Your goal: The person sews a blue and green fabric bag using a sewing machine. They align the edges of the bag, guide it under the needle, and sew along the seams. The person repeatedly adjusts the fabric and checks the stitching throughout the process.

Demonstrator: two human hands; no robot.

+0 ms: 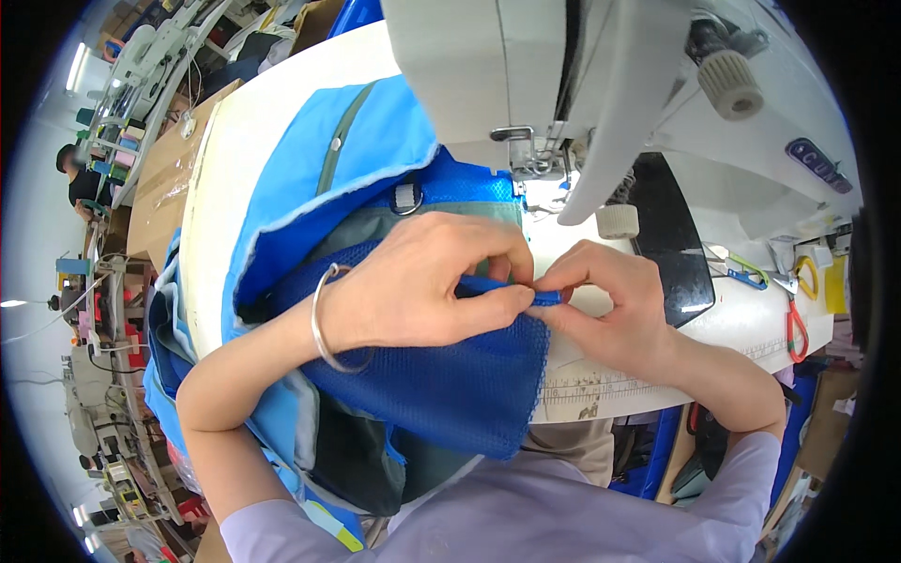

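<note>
Dark blue mesh fabric [469,385] hangs over the front of the sewing table, part of a larger light blue and grey fabric piece [347,141] spread to the left. My left hand [432,281], with a silver bangle at the wrist, pinches the folded upper edge of the mesh. At the right end of that fold, my right hand [610,300] grips the edge between thumb and fingers. Both hands are just in front of the sewing machine's presser foot [540,192]. Blue material with a grey strip reaches up to the foot; a D-ring [406,199] on a tab lies beside it.
The white sewing machine [507,56] towers over the table's far side. Right of it lie a black plate [666,244], green-handled snips [737,267] and red-handled scissors [796,328]. A ruler strip [601,385] runs along the front edge. Another person [80,178] is far left.
</note>
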